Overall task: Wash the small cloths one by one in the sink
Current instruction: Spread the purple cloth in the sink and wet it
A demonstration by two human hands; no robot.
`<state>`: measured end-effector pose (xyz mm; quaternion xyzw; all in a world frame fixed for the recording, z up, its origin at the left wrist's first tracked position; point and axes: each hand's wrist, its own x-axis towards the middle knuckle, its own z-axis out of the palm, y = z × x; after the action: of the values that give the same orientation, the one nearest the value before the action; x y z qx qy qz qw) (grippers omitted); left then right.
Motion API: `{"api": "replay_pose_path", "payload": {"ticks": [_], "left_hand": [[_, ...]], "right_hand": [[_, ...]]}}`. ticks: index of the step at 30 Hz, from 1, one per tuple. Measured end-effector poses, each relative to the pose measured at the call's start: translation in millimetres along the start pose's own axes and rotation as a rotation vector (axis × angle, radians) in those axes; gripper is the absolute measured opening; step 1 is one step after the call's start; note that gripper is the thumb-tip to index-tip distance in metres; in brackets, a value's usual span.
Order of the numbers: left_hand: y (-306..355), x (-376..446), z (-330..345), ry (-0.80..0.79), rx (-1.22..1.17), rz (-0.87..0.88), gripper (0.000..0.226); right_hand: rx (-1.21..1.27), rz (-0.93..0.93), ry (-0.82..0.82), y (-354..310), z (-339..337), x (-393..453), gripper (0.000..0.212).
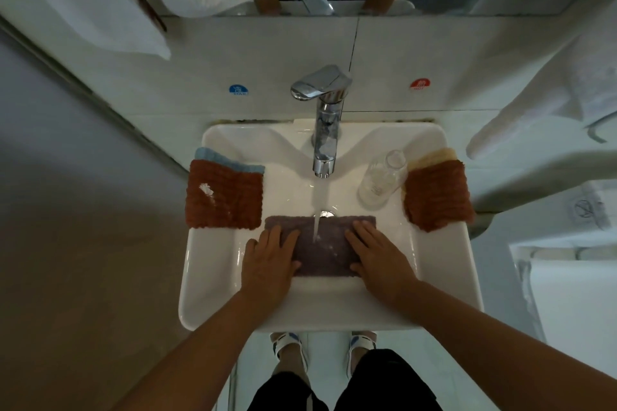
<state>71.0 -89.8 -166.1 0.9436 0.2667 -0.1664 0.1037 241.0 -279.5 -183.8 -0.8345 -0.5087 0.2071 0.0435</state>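
A grey-purple cloth (320,247) lies spread flat in the white sink (213,294), under running water from the chrome tap (324,130). My left hand (268,260) presses flat on the cloth's left edge. On its right edge my right hand (377,253) rests the same way, fingers straight. A rust-brown cloth (225,193) sits on the sink's left rim over a light blue cloth (217,157). Another rust-brown cloth (437,193) lies on the right rim over a pale yellow cloth (434,155).
A clear glass bottle (382,178) stands on the sink's right side beside the tap. White towels (551,117) hang at the right and along the top. The wall behind carries a blue cold sticker (238,89) and a red hot sticker (420,83).
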Motion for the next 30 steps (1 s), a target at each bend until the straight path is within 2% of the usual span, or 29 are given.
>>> {"api": "replay_pose_path", "payload": {"ticks": [6,12,18,24,30], "left_hand": [[-18.6,-1.0,2.6,-0.047,0.061,-0.128,0.075],[17.4,3.1,6.5,-0.077,0.012,-0.096,0.079],[54.9,14.3,0.8,-0.074,-0.045,-0.055,0.082],[28.3,4.1,0.7,-0.079,-0.008,-0.112,0.089],[-0.2,-7.3,-7.5,-0.112,0.048,-0.132,0.086]], "right_hand": [[-0.004,-0.045,-0.005,-23.8,7.1,33.0,0.072],[-0.021,0.065,-0.005,1.6,4.3,7.3,0.072],[-0.010,0.148,-0.086,34.9,-12.7,-12.9,0.077],[-0.013,0.079,-0.096,16.9,-17.6,7.2,0.082],[0.001,0.020,-0.087,-8.5,-9.3,19.4,0.078]]}}
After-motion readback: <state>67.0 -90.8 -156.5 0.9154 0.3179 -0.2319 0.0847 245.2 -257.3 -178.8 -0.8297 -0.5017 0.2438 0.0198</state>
